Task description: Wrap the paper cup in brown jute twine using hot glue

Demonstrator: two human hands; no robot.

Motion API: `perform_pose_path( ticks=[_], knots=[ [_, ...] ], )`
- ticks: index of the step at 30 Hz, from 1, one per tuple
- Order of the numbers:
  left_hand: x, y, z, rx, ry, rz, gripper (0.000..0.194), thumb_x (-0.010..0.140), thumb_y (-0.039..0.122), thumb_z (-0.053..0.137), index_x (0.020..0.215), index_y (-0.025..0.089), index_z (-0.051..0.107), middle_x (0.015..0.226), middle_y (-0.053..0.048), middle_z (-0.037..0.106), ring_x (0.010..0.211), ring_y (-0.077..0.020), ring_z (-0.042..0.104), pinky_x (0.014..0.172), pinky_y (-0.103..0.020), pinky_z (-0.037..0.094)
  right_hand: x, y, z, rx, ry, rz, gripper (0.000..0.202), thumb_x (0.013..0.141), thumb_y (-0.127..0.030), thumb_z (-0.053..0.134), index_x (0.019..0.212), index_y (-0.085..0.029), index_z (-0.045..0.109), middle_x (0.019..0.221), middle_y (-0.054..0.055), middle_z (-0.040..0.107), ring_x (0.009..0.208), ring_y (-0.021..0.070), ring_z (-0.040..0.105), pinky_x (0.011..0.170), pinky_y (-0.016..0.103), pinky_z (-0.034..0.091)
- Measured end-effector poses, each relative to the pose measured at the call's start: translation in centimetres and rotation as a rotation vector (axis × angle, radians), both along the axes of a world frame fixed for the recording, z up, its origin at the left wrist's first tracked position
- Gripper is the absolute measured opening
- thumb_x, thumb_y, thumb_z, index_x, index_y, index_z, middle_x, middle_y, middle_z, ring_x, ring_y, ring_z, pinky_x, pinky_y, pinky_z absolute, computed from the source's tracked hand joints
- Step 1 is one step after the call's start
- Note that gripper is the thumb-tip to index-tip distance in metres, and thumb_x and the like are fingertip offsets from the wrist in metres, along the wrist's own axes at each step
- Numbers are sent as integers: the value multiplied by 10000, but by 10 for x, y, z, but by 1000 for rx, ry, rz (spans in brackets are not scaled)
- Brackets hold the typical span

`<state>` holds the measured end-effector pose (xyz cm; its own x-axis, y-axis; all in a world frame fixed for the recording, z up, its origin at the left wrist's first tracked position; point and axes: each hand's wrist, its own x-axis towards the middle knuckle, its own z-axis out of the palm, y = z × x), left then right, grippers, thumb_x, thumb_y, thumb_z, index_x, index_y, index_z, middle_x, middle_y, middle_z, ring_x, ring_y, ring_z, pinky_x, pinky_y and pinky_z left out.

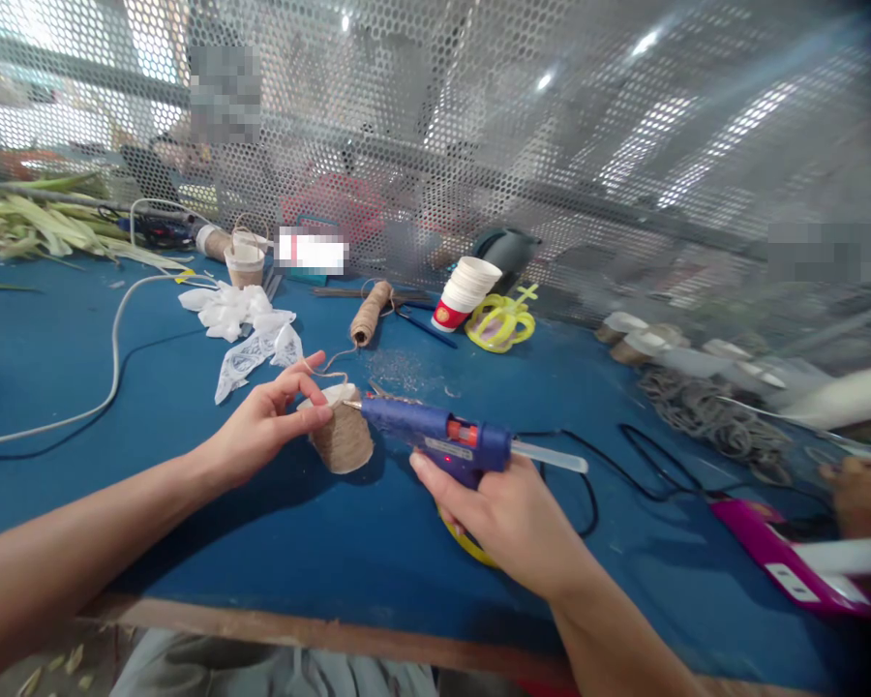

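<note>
My left hand (272, 418) grips a paper cup (345, 440) wrapped in brown twine, with thumb and fingers at its rim. My right hand (504, 513) is closed around the handle of a blue hot glue gun (413, 424), a clear glue stick poking from its back. The gun's nozzle meets the twine near the cup's rim, or sits just in front of it; I cannot tell which. From the cup a loose strand leads to a spool of twine (372, 315) lying behind it.
White lace scraps (243, 319), stacked paper cups (465, 290) and a yellow crown-shaped piece (500, 324) lie farther back. Black cable runs toward a magenta power strip (776, 552) at right, beside a co-worker's blurred hand (867, 496). A metal mesh screen (421, 126) stands behind.
</note>
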<state>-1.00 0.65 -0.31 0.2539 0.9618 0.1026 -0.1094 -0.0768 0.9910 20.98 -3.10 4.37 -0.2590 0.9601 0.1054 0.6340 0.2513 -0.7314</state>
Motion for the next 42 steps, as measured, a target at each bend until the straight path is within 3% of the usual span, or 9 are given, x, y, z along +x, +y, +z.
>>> perform_pose_path(
  ticks=[8, 14, 21, 33, 37, 42],
  knots=[
    [0, 0, 1, -8, 4, -8, 151, 728, 253, 643, 650, 171, 544, 1401, -75, 395, 1386, -251, 127, 1070, -453, 199, -2, -2, -1, 20, 97, 17, 84, 750, -314, 596, 759, -259, 658, 467, -14, 544, 558, 200, 575, 519, 302, 403],
    [0, -1, 1, -51, -44, -35, 142, 727, 250, 645, 673, 168, 543, 1367, -78, 441, 1334, -286, 276, 1040, -460, 247, -1, -2, 1, 40, -5, -40, 91, 752, -311, 587, 754, -247, 652, 536, -2, 593, 599, 202, 584, 544, 308, 417],
    [-1, -1, 1, -36, -12, -42, 148, 731, 266, 642, 679, 166, 547, 1319, -100, 494, 1331, -278, 284, 1031, -448, 259, -4, -4, -1, 18, 85, 3, 95, 762, -301, 584, 693, -261, 635, 490, -8, 560, 581, 198, 581, 523, 303, 412],
    [-1, -1, 2, -93, -58, -61, 167, 715, 273, 664, 688, 156, 547, 1301, -108, 515, 1305, -284, 328, 1034, -435, 237, -4, -6, 1, 98, -106, 2, 147, 795, -310, 528, 771, -212, 635, 510, -10, 595, 550, 175, 601, 497, 268, 439],
    [-1, 0, 1, -102, -77, -72, 163, 711, 263, 670, 684, 159, 548, 1232, -102, 569, 1287, -284, 357, 1020, -422, 261, -3, -5, 1, 119, -161, 8, 164, 794, -317, 515, 710, -217, 615, 501, -10, 592, 562, 176, 608, 513, 263, 453],
    [-3, 2, -1, -93, -98, -103, 137, 729, 241, 657, 689, 168, 548, 1154, -78, 620, 1259, -266, 402, 1018, -405, 269, 1, 0, -2, 72, -171, -40, 241, 793, -350, 490, 603, -211, 538, 412, -26, 518, 430, 143, 538, 455, 254, 429]
  ],
)
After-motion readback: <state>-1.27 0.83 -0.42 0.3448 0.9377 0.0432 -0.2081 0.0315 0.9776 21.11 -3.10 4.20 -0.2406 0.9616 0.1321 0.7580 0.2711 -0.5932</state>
